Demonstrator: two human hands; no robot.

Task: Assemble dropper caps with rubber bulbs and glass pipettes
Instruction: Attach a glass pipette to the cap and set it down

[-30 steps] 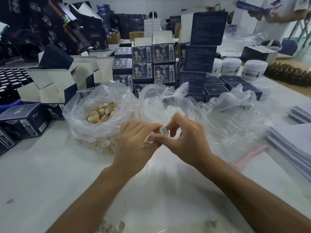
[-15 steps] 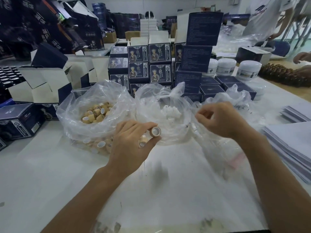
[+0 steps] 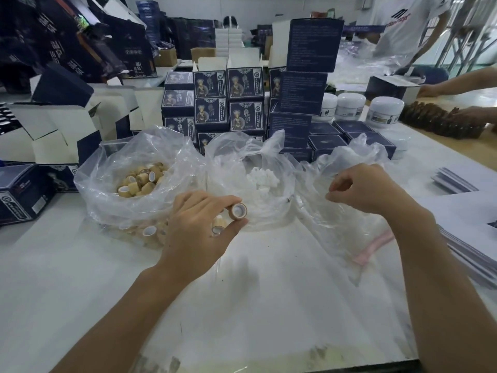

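My left hand (image 3: 199, 230) pinches a tan dropper cap (image 3: 238, 211) with a white lining between thumb and fingertips, and a second cap (image 3: 217, 228) sits under its fingers. Behind it lies a clear bag of tan caps (image 3: 139, 181). A middle bag holds white rubber bulbs (image 3: 262, 181). My right hand (image 3: 363, 187) hovers with curled fingers over the mouth of a third clear bag (image 3: 347, 227) on the right, whose transparent contents are hard to make out. Whether those fingers pinch anything is not visible.
Stacked dark blue boxes (image 3: 231, 100) and white jars (image 3: 384, 110) stand behind the bags. Open cartons (image 3: 53, 130) crowd the left, and paper stacks (image 3: 473, 238) lie at the right edge. Other people's arms (image 3: 462, 82) work over brown bottles (image 3: 441, 122) at far right.
My right hand let go of the cap that both hands held and moved right to the third bag. My left hand kept the cap and stayed in place.
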